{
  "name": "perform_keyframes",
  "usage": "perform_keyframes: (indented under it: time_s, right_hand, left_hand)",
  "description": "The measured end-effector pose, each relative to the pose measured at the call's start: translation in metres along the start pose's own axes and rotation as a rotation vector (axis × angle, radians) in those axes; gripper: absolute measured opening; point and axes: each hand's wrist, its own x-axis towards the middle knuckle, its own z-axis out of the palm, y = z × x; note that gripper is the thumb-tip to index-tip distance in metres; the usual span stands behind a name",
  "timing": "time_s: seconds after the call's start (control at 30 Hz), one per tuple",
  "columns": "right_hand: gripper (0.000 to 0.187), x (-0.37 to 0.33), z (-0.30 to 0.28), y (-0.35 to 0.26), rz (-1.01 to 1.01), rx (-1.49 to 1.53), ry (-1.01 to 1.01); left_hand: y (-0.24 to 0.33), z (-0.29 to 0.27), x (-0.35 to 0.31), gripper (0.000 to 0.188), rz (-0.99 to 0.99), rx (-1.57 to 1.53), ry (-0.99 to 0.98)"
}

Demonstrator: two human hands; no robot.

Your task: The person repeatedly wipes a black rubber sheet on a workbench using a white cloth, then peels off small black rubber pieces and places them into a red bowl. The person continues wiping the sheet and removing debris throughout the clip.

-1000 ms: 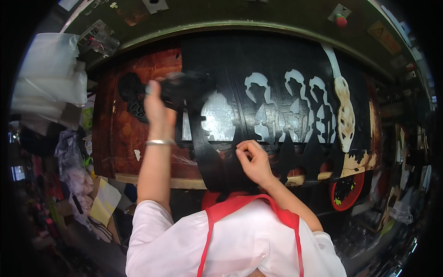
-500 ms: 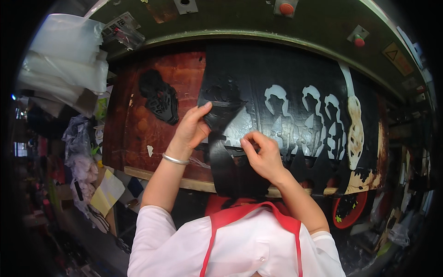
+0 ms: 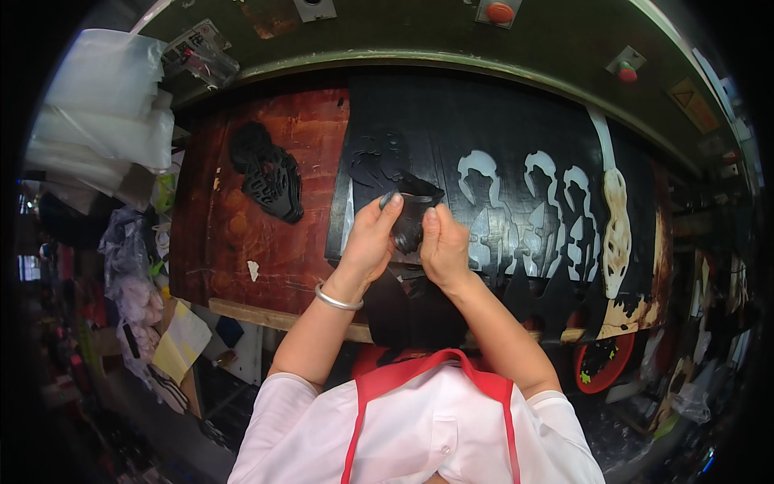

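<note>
My left hand (image 3: 369, 246) is closed on one edge of a black cut-out piece of sheet material (image 3: 409, 230). Opposite it, my right hand (image 3: 445, 246) grips the same piece, thumb on top, and the piece is bent between them. Below and around it lies a wide black sheet (image 3: 484, 109), with several shaped openings that show a pale surface. To the left, a stack of black openwork cut-outs (image 3: 272, 181) shaped like shoe uppers rests on a reddish-brown board (image 3: 226, 266).
A cream-coloured openwork form (image 3: 617, 234) with a pale handle lies on the sheet's right side. Behind runs a green machine beam (image 3: 387, 36) with red buttons. Clear plastic sheets (image 3: 105, 97) hang at left; a red tub (image 3: 609, 367) with scraps stands lower right.
My right hand has moved up and taken hold of the black piece. My left hand has shifted right with it, and the hands are closer together, folding the piece between them.
</note>
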Motion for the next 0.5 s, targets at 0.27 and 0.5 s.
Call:
perform_keyframes:
  time_s: [0.27,0.5]
  right_hand:
    - [0.038,-0.002,-0.006,0.007,0.257,0.338,-0.018]
    - [0.043,-0.007,-0.014,-0.006,0.382,0.494,-0.067]
  left_hand:
    - [0.005,0.016,-0.016,0.034,0.197,0.208,-0.039]
    - [0.002,0.007,-0.023,0.044,0.316,0.165,-0.197]
